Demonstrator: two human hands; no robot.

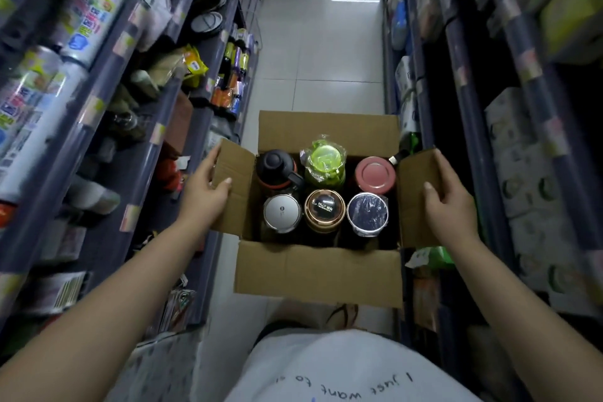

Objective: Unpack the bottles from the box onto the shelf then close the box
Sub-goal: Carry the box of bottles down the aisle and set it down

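A cardboard box [318, 274] stands open on the aisle floor with all its flaps spread out. Inside stand several bottles in two rows: a black-lidded one [276, 165], a green one in plastic wrap [324, 158], a pink-lidded one [375, 173], a silver-lidded one [281, 213], a copper-rimmed one [325, 207] and a dark one with a white rim [367, 213]. My left hand [205, 188] grips the left side flap [233, 188]. My right hand [448, 197] holds the right side flap [412, 197].
Shop shelves line both sides of the narrow aisle. The left shelves [137, 127] hold spray cans, packets and small bottles. The right shelves [522, 173] hold white boxed goods. White tiled floor [319, 52] stretches beyond the box.
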